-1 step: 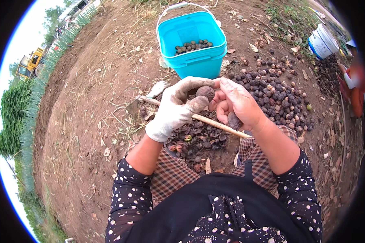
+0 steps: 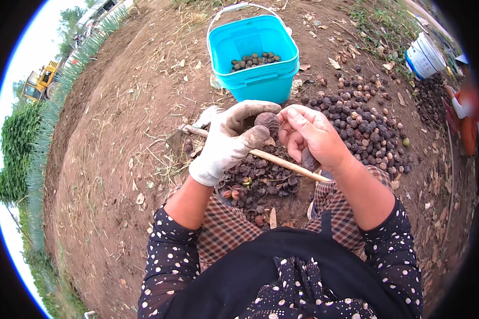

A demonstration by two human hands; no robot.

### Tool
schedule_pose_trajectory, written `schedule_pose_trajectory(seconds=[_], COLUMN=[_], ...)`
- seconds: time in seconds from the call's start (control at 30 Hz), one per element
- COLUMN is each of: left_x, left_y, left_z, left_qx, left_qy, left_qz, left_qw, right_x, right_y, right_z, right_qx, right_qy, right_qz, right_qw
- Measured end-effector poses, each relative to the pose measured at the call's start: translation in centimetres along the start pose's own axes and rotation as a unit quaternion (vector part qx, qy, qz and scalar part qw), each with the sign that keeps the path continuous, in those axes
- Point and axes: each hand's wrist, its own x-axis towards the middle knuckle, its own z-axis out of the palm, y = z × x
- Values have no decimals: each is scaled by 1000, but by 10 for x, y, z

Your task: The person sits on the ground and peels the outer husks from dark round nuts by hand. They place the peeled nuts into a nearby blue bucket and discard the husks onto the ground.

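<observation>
walnut (image 2: 267, 123), 1, is pinched between thumb and fingers of the gloved left hand (image 2: 226, 138), nearside of the turquoise bucket (image 2: 258, 81); the bare right hand (image 2: 318, 137) curls around 1 dark lump (image 2: 310, 159). rightward of that bucket, 1 white bucket (image 2: 426, 57) bears blue markings; a nut pile (image 2: 364, 127) covers brown soil (image 2: 106, 159).

Around me brown earth (image 2: 101, 175) is spreading under a white sky (image 2: 43, 38); spiky plants (image 2: 37, 159) are lining its left edge, a yellow machine (image 2: 41, 82) is standing beyond.
</observation>
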Motion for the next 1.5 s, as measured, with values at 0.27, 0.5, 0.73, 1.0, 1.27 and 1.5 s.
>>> schedule_pose_trajectory(seconds=[0.27, 0.5, 0.73, 1.0, 1.27, 1.5], left_x=[-7, 0, -1, 0, -11, -1], left_y=[7, 7, 4, -4, 3, 6], left_z=[-9, -15, -11, -15, -15, -20], left_qx=[142, 407, 521, 394, 50, 298], left_qy=[-38, -119, -145, -127, -59, -158], left_qz=[22, 210, 242, 221, 8, 141], left_qw=[989, 881, 806, 883, 997, 931], right_x=[-12, -11, -11, -10, -9, -11], right_y=[-8, -4, 13, 23, -1, -1], right_z=[15, 10, 11, 14, 11, 6], right_qx=[-89, -215, -298, -105, 103, -74], right_qy=[-91, -93, -44, -42, -114, -112], right_qz=[-3, -38, -18, 36, 84, 52], right_qw=[992, 971, 953, 993, 985, 990])
